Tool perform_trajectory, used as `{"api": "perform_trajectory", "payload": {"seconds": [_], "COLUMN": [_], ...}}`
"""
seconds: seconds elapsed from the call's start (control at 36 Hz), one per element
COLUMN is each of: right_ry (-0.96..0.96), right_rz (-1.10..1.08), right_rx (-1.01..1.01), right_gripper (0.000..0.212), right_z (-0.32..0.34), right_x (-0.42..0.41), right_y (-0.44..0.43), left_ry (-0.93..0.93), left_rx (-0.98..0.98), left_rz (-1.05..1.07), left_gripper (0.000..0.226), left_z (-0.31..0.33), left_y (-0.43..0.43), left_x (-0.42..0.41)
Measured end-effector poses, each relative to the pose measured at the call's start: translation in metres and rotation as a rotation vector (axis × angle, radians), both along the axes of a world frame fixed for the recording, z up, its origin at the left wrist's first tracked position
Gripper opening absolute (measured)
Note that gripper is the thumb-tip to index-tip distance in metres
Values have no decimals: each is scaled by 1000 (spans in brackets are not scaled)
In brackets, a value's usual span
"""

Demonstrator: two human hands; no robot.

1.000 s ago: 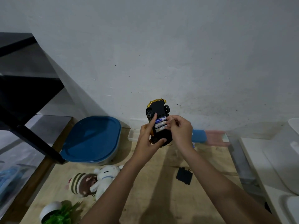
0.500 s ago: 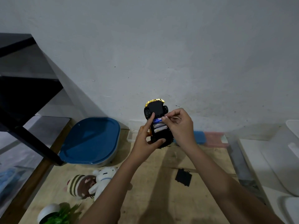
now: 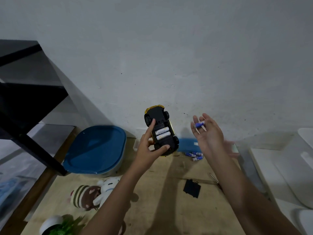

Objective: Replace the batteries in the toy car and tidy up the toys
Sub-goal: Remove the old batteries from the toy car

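My left hand [image 3: 149,146] holds the yellow toy car [image 3: 160,131] upside down above the wooden table [image 3: 166,209]. Its black underside faces me and the battery bay is uncovered, with two white batteries [image 3: 162,133] lying in it. My right hand [image 3: 207,133] is off to the right of the car and pinches a blue and white battery [image 3: 199,124] between its fingers. Several blue batteries [image 3: 194,155] lie on the table below that hand. The black battery cover [image 3: 192,190] lies flat on the table, with a screwdriver [image 3: 216,181] beside it.
A blue-lidded container [image 3: 96,148] stands at the back left by a black shelf frame [image 3: 32,129]. Two plush toys [image 3: 92,194] and a potted green plant [image 3: 55,226] lie near left. A blue box [image 3: 187,145] sits against the wall, white bins [image 3: 288,175] to the right.
My right hand has pulled the blue battery out of the car's bay and swung away to the right with it. The left hand still holds the car.
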State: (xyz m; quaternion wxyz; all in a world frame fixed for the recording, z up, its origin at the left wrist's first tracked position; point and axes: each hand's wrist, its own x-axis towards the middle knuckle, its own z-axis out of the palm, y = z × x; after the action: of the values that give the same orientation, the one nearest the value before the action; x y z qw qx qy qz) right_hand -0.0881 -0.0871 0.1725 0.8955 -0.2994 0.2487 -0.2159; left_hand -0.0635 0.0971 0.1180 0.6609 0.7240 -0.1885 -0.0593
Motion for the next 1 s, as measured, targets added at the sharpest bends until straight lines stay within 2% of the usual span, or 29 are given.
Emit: {"api": "perform_trajectory", "payload": {"seconds": [0.06, 0.08, 0.14, 0.19, 0.25, 0.31, 0.39, 0.53, 0.78, 1.0], "right_ry": [57, 110, 242, 357, 360, 352, 429, 434, 417, 449], "right_rz": [26, 72, 219, 357, 401, 427, 426, 362, 301, 271], "right_rx": [39, -35, -408, -962, -1357, -1553, -1731, -1822, -1681, -1665], "right_gripper": [20, 21, 21, 18, 12, 28, 42, 43, 46, 46], "right_z": [3, 5, 8, 9, 8, 6, 6, 5, 6, 5], "right_x": [1, 2, 2, -1, -4, -6, -7, -5, -9, -10], "right_y": [0, 0, 5, 16, 30, 40, 47, 54, 63, 67], "left_ry": [-12, -15, -20, -26, -45, -64, -72, -138, -202, -247], "left_rx": [15, 25, 34, 38, 65, 101, 110, 134, 198, 266], "left_rz": [2, 2, -5, -20, -32, -39, -38, -50, -79, -99], "left_gripper": [89, 89, 91, 93, 94, 95, 95, 94, 93, 99], "left_z": [1, 2, 2, 1, 0, -3, -3, 2, 8, 7], "left_y": [1, 1, 2, 1, 0, 1, 5, 5, 10, 13], "left_x": [0, 0, 0, 0, 2, 3, 3, 2, -2, -5]}}
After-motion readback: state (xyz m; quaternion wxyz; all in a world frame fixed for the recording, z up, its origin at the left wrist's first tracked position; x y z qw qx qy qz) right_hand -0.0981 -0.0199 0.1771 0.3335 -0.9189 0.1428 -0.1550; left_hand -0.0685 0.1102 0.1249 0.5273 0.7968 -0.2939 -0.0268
